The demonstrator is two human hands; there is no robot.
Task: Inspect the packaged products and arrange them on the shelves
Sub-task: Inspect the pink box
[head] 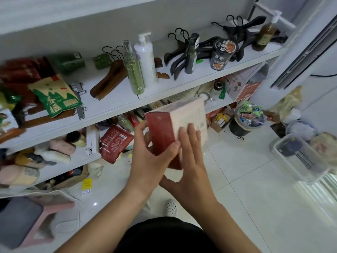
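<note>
I hold a red and pale pink box (175, 123) in front of the white shelves (116, 108), tilted with its red side toward me. My left hand (153, 157) grips its lower left part, thumb across the red face. My right hand (187, 156) holds the right side, fingers lying on the pale printed face. On the upper shelf lie a green and beige bag (56, 96), a green bottle (133, 70) and a white pump bottle (145, 59). A red packet (114, 143) leans on the lower shelf's edge.
Wooden hangers (107, 79) and black hangers (184, 52) lie on the upper shelf beside an instant noodle cup (221, 53). A full black bin (244, 121) and a clear plastic box (299, 157) stand on the tiled floor at right. A pink stool (27, 221) is at lower left.
</note>
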